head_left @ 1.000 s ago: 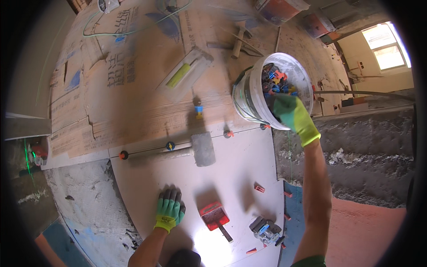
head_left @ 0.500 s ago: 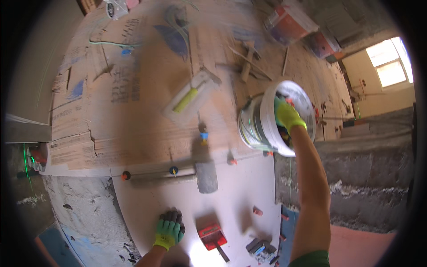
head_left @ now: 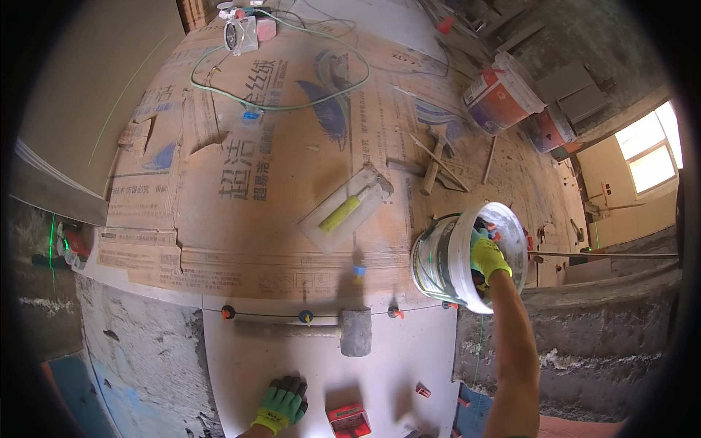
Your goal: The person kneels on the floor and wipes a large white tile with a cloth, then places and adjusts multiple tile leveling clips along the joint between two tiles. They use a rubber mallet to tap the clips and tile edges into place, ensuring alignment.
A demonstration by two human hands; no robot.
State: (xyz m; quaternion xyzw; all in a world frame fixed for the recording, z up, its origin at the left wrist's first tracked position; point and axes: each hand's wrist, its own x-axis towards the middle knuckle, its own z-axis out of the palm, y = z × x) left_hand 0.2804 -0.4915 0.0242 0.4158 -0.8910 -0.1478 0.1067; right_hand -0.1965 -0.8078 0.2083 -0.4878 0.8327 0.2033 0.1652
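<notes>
Head view: the right hand (head_left: 488, 254), in a green and yellow glove, is lowered into a white bucket (head_left: 437, 261) at the right, just past the far edge of a white slab (head_left: 409, 361). Small pieces (head_left: 494, 235) are partly seen inside; since the fingers are hidden, whether anything is pinched cannot be told. The left hand (head_left: 283, 403), similarly gloved, is placed palm down on the slab, fingers extended and slightly parted. Beside it, a red scoop (head_left: 348, 421) is cut off by the lower edge. A mallet (head_left: 353, 333) is laid near the far seam, where round clips (head_left: 306, 317) are set. Beyond, a trowel (head_left: 339, 214) is laid on cardboard (head_left: 219, 226).
</notes>
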